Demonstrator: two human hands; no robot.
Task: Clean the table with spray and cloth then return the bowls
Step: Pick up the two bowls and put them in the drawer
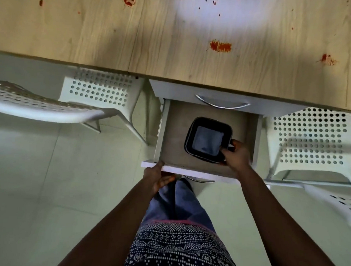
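Observation:
Stacked black square bowls (208, 139) sit inside an open white drawer (170, 133) under the wooden table (166, 32). My right hand (235, 154) grips the stack at its near right corner, thumb over the rim. My left hand (157, 177) holds the drawer's white front panel (184, 170) at its left end, fingers under the edge. Red sauce smears (220, 46) and small red specks (215, 2) mark the tabletop. No spray bottle or cloth is in view.
A closed upper drawer with a curved metal handle (222, 102) sits just above the open one. White perforated chairs stand at the left (96, 94) and the right (311, 141). Pale tiled floor (52, 198) lies around my legs.

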